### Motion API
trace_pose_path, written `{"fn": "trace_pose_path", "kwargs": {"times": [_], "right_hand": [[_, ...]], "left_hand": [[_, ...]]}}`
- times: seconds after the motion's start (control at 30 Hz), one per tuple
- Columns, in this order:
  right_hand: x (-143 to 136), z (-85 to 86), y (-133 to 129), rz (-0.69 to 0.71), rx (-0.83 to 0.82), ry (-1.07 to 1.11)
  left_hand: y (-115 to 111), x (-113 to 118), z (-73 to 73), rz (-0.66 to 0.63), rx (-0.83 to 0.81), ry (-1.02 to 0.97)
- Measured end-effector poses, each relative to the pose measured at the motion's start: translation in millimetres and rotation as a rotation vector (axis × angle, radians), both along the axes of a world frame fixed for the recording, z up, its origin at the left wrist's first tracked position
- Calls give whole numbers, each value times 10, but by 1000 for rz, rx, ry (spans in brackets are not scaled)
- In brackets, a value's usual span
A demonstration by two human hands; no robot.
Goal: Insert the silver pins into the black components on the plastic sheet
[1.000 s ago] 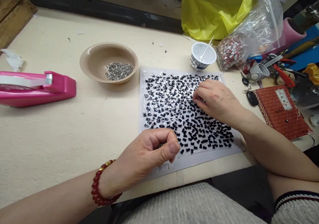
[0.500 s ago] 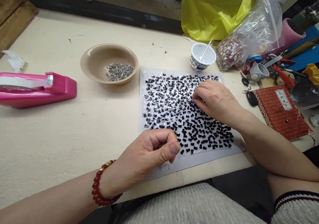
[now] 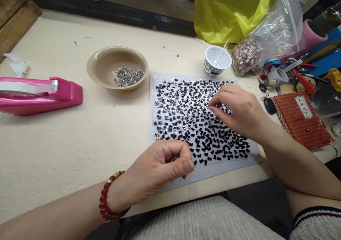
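A white sheet (image 3: pixel 210 170) under clear film carries many small black pieces (image 3: pixel 206 140), with thin metal bits standing up among those toward the back. My left hand (image 3: pixel 162 165), with a red bead bracelet (image 3: pixel 103 201) at the wrist, is curled closed over the sheet's front left corner. Small metal pieces show inside its curl. Above the sheet's right half, the thumb and fingers of my right hand (image 3: pixel 236 108) are pinched together; anything between the fingertips is too small to make out. A beige bowl (image 3: pixel 99 69) of small metal pins (image 3: pixel 128 77) stands left of the sheet.
At the left is a pink tape dispenser (image 3: pixel 66 95). Behind the sheet stand a white cup (image 3: pixel 209 66) with a thin stick and a yellow bag (image 3: pixel 226 16). A clear bag (image 3: pixel 247 53), black key fob (image 3: pixel 270 106), red booklet (image 3: pixel 295 122) and red-handled tool (image 3: pixel 303 80) lie right.
My right hand has shifted slightly right and lifted a little from the black pieces, its fingers still pinched. My left hand has barely moved and stays curled.
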State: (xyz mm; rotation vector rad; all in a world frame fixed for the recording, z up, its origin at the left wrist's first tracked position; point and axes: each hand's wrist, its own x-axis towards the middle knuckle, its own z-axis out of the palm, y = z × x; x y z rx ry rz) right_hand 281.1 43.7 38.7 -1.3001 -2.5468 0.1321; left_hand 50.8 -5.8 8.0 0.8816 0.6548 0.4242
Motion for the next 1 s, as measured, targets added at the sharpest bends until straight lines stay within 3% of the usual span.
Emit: {"fn": "trace_pose_path", "kwargs": {"times": [0.1, 0.2, 0.33, 0.53, 0.6, 0.67, 0.8, 0.87, 1.0], "right_hand": [[-168, 102, -302, 180, -156, 264], [-333, 113, -564, 330, -342, 378], [-410, -4, -671, 376, -436, 547], [-416, -95, -621, 361, -505, 736], [-393, -70, -572, 341, -469, 732], [-326, -47, -487, 265, -319, 700], [-109, -105, -255, -36, 45, 417], [-30, -189, -163, -115, 63, 261], [-7, -338, -93, -132, 88, 70]], "left_hand": [[2, 8, -4, -97, 14, 26], [-2, 24, -4, -206, -5, 33], [-17, 36, -8, -291, -63, 12], [-33, 17, -23, -226, -24, 26], [-27, 15, -21, -156, 9, 41], [-16, 14, -9, -84, -26, 24], [8, 12, 27, 18, -174, -20], [13, 13, 32, 20, -183, -29], [9, 23, 13, 41, -204, -53]]}}
